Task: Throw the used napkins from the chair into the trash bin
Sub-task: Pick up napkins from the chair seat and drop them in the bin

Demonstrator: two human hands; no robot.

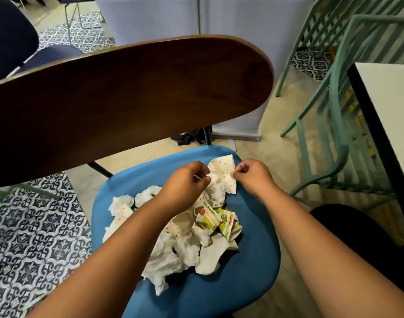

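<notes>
Patterned floor tiles [29,228] surround my blue chair seat [253,260], its wooden backrest [127,99] up front. Crumpled napkins [189,239] heap on the seat. My left hand [185,183] and right hand [253,176] both pinch 1 dotted napkin [221,174] at the pile's far edge.

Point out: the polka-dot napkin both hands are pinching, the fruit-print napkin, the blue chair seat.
polka-dot napkin [221,173], head view, on its flat middle between the two hands.
fruit-print napkin [215,220], head view, on its green-striped printed face.
blue chair seat [253,260], head view, on bare upholstery right of the pile.
</notes>
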